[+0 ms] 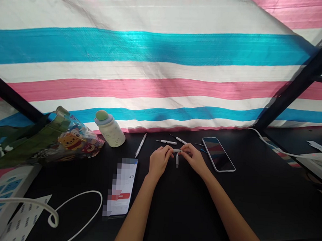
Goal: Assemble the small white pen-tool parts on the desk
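Close together over the black table, both hands meet at a white pen barrel lying sideways between them. My left hand is closed around its left end. The fingers of my right hand pinch at its right end; any small part between those fingertips is too small to make out. Just below lies a short white-and-grey pen piece. Beyond the hands are a white pen part with a thin tip, another white pen part and a blue-ended piece.
A whole white pen lies left, near a lit phone. A second phone rests right of my hands. Further left stand a bottle, a bag, a power strip and a looping white cable. Striped sheeting hangs behind.
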The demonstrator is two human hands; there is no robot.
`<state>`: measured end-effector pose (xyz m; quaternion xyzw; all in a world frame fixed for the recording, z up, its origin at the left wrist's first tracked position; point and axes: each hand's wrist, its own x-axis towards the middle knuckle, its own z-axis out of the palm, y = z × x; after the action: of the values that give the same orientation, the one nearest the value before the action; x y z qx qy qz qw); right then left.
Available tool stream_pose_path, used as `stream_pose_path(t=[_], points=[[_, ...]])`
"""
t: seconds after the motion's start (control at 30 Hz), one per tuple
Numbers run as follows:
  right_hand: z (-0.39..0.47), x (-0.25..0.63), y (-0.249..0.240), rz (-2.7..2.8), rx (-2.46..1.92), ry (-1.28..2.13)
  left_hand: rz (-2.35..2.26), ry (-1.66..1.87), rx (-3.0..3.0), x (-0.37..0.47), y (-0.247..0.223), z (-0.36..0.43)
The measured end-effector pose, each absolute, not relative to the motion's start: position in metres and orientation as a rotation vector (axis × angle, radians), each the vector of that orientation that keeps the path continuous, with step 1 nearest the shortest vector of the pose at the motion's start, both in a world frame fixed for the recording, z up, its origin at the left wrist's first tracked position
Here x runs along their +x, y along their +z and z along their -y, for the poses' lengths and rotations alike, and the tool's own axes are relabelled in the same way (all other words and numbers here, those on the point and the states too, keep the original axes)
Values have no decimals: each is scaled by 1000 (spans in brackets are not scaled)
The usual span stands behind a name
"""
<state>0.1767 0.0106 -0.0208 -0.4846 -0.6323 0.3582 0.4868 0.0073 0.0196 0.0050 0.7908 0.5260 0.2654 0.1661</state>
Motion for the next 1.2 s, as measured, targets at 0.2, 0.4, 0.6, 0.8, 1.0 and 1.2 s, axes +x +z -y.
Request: stream_pose_path(t=[0.2,0.4,0.6,0.8,1.0,1.2], points=[[-12,180,-26,1576,-1342,846,-1451,747,2299,8,3,-19],[-10,178,-26,1587,-1352,827,-1480,729,2313,9,2,-19],[-9,177,-21,1581,-1240,860,-1435,754,2274,8,4,-20],[-9,181,-25,1639,-1551,706,-1371,747,2287,12,1,-18],[-9,178,-24,1576,-1399,792,-1354,772,2223,12,-1,-19],[-8,178,-22,1619,-1401,744,-1357,756,2212,12,2,-19]])
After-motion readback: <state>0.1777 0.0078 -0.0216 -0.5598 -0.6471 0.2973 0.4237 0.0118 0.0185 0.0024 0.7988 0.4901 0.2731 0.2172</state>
